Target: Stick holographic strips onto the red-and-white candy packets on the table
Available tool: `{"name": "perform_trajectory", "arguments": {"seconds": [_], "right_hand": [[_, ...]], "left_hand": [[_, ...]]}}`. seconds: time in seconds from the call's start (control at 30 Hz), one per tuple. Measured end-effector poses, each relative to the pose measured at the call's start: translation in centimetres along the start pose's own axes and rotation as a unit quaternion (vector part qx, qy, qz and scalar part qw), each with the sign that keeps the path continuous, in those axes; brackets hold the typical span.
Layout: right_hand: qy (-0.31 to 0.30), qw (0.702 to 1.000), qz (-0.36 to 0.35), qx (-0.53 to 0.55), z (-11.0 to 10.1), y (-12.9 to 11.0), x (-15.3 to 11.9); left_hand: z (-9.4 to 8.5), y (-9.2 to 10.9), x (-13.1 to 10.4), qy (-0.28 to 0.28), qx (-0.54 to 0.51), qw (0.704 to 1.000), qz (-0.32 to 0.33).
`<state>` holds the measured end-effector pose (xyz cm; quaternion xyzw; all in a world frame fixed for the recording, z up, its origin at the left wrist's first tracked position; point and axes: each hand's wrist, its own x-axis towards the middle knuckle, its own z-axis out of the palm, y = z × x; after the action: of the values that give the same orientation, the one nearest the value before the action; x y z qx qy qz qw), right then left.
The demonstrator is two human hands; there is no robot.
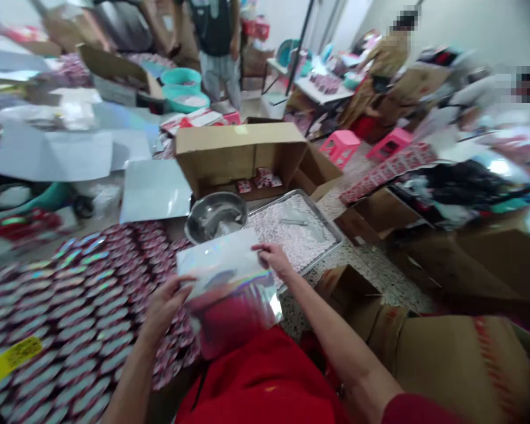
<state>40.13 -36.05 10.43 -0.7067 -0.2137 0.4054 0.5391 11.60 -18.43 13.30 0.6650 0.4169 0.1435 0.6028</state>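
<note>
a crowded workroom with a speckled floor; toward the back stand a white table and pink stools, with people nearby. on the left, rows of small packs cover a wide area, pale boards just beyond them.

an open cardboard box faces the wearer, a few red-and-white packets inside. before it sit a steel bowl, its contents hard to make out, and a metal tray spread with small pale pieces, a flat tool on top. farther off, teal basins hold something pale.

the shiny sheet is tilted above the wearer's lap, near the bowl; the left hand grips its left edge, the right hand pinches its upper right edge.
</note>
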Motion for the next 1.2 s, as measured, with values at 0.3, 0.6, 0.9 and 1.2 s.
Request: {"name": "perform_trajectory", "arguments": {"seconds": [0.3, 0.6, 0.9, 1.2], "right_hand": [[-0.059, 0.991, 0.04, 0.116, -0.6, -0.9, -1.5], [0.018, 1.0, -0.011, 0.009, 0.0, 2.4, -4.9], [0.034, 0.93, -0.097, -0.353, -2.1, 1.4, -5.6], [-0.115, 0.845, -0.285, -0.438, 3.0, -3.4, -7.7]], "left_hand": [[0.5, 1.6, -0.7, -0.007, -0.057, 0.997, -0.047], [2.0, -0.2, -2.5, 0.1, 0.038, 0.993, -0.041], [3.0, 2.0, -3.5, 0.124, 0.247, 0.957, 0.087], [4.4, 6.0, -2.8, 0.022, 0.258, 0.945, 0.202]]}}
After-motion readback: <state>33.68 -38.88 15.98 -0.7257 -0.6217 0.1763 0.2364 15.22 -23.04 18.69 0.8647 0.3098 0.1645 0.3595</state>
